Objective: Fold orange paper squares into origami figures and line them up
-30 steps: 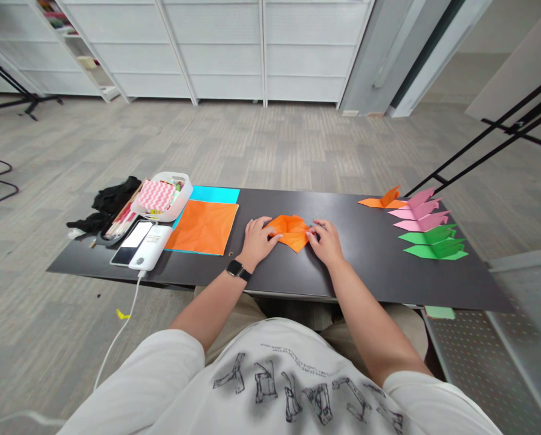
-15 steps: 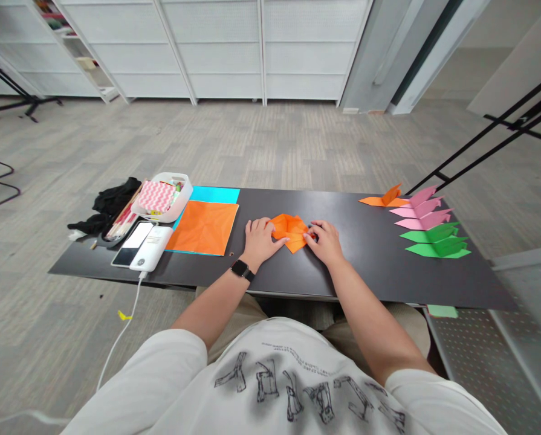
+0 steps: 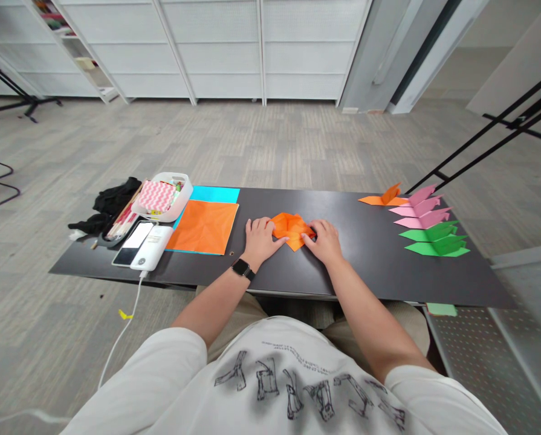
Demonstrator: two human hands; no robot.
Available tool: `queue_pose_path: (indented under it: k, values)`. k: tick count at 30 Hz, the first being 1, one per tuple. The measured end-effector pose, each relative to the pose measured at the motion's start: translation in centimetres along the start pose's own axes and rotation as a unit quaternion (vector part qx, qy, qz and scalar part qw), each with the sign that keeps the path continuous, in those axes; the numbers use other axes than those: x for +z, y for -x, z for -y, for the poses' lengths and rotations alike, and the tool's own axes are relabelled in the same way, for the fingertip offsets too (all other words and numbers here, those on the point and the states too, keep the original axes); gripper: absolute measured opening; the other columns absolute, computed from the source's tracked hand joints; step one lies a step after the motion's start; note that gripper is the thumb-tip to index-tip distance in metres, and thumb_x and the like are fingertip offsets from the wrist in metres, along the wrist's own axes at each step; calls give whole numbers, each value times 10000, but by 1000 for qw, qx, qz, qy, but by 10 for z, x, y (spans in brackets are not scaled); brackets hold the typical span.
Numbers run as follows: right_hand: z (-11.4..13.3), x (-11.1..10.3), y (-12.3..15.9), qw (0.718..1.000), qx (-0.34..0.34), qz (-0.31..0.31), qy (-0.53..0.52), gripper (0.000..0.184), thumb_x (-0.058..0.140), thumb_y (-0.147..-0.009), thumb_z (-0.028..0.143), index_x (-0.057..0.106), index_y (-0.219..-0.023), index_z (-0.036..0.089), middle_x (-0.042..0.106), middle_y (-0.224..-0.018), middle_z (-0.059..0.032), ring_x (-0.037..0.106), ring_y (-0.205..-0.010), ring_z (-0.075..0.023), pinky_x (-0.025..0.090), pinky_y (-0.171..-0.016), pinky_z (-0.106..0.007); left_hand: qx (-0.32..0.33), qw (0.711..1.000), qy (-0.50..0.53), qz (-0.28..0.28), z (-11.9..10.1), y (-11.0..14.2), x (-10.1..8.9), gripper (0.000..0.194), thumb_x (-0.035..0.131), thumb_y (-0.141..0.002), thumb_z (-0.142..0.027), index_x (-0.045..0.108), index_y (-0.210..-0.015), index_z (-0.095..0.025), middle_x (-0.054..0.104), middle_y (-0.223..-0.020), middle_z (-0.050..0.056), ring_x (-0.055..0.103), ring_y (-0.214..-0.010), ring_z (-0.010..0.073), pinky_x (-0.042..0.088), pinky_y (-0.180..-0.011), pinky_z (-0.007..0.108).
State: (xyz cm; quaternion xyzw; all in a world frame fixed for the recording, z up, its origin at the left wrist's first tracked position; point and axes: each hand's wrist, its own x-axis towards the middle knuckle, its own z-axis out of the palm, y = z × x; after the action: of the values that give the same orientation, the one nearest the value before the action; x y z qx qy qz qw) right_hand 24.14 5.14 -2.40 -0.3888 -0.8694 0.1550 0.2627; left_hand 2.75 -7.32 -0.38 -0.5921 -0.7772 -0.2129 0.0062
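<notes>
A partly folded piece of orange origami paper (image 3: 294,229) lies on the dark table in front of me, one point toward my body. My left hand (image 3: 262,239) grips its left side, thumb on the near edge and fingers behind. On the opposite side, my right hand (image 3: 324,239) is closed on the paper, its thumb at the near right edge. Some fingertips are hidden by the paper. Left of my hands lies a flat orange sheet (image 3: 207,228) on top of a blue sheet (image 3: 216,194).
Folded paper birds stand at the right: an orange one (image 3: 385,197), pink ones (image 3: 422,208) and green ones (image 3: 437,241). At the left are a white basket (image 3: 179,202), a phone (image 3: 133,244), a cabled white power bank (image 3: 151,249) and black cloth (image 3: 111,202).
The orange paper's near point has shifted slightly right and away from me. My right fingers have curled in a little at its right edge; my left hand is nearly still.
</notes>
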Motion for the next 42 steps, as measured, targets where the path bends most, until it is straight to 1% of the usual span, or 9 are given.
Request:
queue_pose_path:
  k: [3,7,11,16,24,27,31,37,42]
  values:
    - [11,3,1,1000,5,-14,3,438,679,-951,464,663,-1317,224,701,-1315,-157,612,-1265,-359,430,-1157,-543,2,1000,-3,1,-1,0,0,468,768,-903,-637,709,-1171,-257,656,-1402,125,550,-1331,375,236,-1314,633]
    - [20,11,2,1000,11,-15,24,660,704,-931,534,564,-1478,192,655,-1424,-192,560,-1359,-391,305,-1250,-645,5,1000,-6,0,-1,1,0,474,756,-911,-644,704,-1181,-258,657,-1401,124,550,-1333,373,244,-1309,635]
    - [19,19,2,999,12,5,34,826,718,-911,624,489,-1564,174,625,-1470,-226,541,-1388,-413,305,-1244,-673,3,1000,0,1,0,0,0,473,765,-902,-647,707,-1168,-260,653,-1411,126,546,-1343,378,233,-1316,642]
    - [15,24,3,999,26,1,47,966,713,-888,711,429,-1617,145,583,-1519,-253,517,-1424,-434,266,-1268,-696,-1,1000,1,1,0,0,1,473,765,-900,-655,706,-1160,-265,659,-1403,127,549,-1340,377,228,-1320,642]
    - [10,29,4,997,47,16,52,964,727,-871,649,414,-1635,151,465,-1649,-259,367,-1571,-481,265,-1275,-702,0,1000,5,-4,0,1,1,459,775,-893,-645,710,-1154,-273,664,-1397,122,555,-1334,380,231,-1317,652]
    - [7,27,2,997,52,34,42,951,717,-881,606,400,-1643,135,472,-1658,-244,357,-1586,-468,243,-1301,-683,-1,1000,6,-4,0,1,1,455,783,-890,-635,705,-1156,-275,660,-1409,119,551,-1345,381,228,-1317,662]
    - [7,22,2,997,55,45,27,902,701,-901,553,402,-1645,139,491,-1653,-234,381,-1578,-449,267,-1295,-677,-3,1000,9,-1,0,1,2,448,791,-888,-618,701,-1156,-271,656,-1417,121,550,-1350,384,214,-1314,690]
    - [4,15,5,993,73,38,79,815,656,-938,601,470,-1612,181,468,-1672,-240,281,-1616,-487,133,-1239,-834,-4,1000,6,5,0,1,0,445,789,-887,-624,703,-1156,-280,653,-1419,117,549,-1353,379,217,-1323,677]
    - [-8,12,8,991,100,10,86,796,618,-953,639,505,-1586,170,431,-1692,-261,264,-1615,-504,123,-1229,-840,-2,1000,14,2,0,1,0,448,797,-881,-619,706,-1154,-276,652,-1416,123,544,-1357,389,210,-1321,691]
